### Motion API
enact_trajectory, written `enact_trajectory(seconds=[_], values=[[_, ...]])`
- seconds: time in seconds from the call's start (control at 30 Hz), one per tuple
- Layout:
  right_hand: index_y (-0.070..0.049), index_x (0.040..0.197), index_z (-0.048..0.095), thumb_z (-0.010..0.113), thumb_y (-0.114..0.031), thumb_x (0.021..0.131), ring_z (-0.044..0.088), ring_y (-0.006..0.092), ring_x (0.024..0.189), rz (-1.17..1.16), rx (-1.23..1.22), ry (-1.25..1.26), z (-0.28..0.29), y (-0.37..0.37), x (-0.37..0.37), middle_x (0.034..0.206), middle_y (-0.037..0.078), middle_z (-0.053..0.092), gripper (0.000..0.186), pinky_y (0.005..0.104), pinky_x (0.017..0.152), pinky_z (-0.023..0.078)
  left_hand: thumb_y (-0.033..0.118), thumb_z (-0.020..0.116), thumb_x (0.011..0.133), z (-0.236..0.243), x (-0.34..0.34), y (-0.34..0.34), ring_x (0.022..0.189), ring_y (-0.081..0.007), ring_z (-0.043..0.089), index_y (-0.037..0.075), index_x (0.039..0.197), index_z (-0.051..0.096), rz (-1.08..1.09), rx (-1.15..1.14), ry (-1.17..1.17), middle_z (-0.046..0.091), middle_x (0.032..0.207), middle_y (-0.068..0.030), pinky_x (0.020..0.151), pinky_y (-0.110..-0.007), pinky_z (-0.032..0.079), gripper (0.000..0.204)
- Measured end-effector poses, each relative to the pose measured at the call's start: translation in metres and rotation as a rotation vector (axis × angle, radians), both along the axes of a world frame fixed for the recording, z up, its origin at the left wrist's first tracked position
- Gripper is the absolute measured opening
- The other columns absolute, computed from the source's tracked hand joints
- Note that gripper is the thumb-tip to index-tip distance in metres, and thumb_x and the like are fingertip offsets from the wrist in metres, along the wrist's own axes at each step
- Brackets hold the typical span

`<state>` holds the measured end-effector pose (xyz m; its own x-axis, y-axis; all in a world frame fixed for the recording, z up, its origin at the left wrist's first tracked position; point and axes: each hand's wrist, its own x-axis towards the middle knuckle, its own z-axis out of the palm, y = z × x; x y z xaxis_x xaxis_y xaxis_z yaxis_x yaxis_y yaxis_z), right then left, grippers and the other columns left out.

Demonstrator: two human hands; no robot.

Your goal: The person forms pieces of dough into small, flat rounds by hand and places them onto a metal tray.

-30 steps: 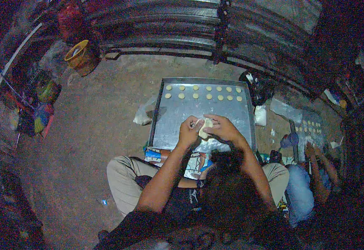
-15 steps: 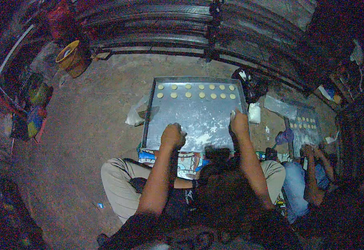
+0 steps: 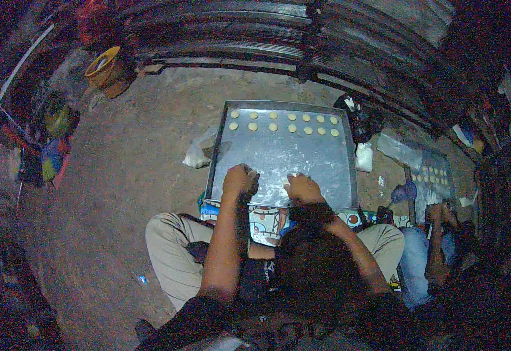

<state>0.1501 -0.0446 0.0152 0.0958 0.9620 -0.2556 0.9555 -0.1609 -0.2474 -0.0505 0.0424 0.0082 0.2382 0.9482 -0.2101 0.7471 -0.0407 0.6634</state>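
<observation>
A large metal baking tray (image 3: 216, 169) lies in front of me, its surface dusted with white flour (image 3: 281, 171). Two rows of small round pale dough discs (image 3: 273, 127) line its far end. Over the near left part of the tray, my left hand (image 3: 239, 182) is curled closed; whatever its fingers hold is hidden. My right hand (image 3: 303, 189) is at the near middle, fingers drawn together and pointing left over the floured metal. Too little shows to name anything inside them. A gap separates the two hands.
Beside the tray are a clear bag (image 3: 197, 155) on the left and a white packet (image 3: 364, 158) on the right. A co-worker's hands (image 3: 437, 213) are at a second tray (image 3: 437, 190) with dough discs. A yellow bucket (image 3: 112, 73) stands far left.
My right hand has moved left from the tray's right side to its near middle. My left hand stays closed at nearly the same spot. The whole view has shifted slightly.
</observation>
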Motion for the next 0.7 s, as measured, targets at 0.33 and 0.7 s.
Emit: enact_trajectory(seconds=[0.33, 0.7], values=[[-0.011, 0.101, 0.072, 0.073, -0.021, 0.078, 0.067, 0.0379, 0.095, 0.245, 0.097, -0.112, -0.030, 0.008, 0.012, 0.115, 0.019, 0.061, 0.025, 0.0463, 0.083, 0.057, 0.036, 0.069, 0.086, -0.009, 0.000, 0.002, 0.096, -0.0420, 0.065, -0.001, 0.090, 0.067, -0.060, -0.027, 0.025, 0.069, 0.099, -0.0241, 0.083, -0.048, 0.052, 0.038], [-0.010, 0.096, 0.077, 0.080, -0.021, 0.074, 0.068, 0.0353, 0.082, -0.080, 0.434, 0.129, -0.054, 0.009, 0.058, 0.089, 0.016, 0.071, 0.024, 0.0415, 0.077, 0.053, 0.037, 0.068, 0.086, -0.014, -0.006, 0.004, 0.094, -0.0424, 0.066, 0.000, 0.095, 0.069, -0.072, 0.020, 0.086, 0.069, 0.098, -0.0243, 0.082, -0.048, 0.052, 0.038]])
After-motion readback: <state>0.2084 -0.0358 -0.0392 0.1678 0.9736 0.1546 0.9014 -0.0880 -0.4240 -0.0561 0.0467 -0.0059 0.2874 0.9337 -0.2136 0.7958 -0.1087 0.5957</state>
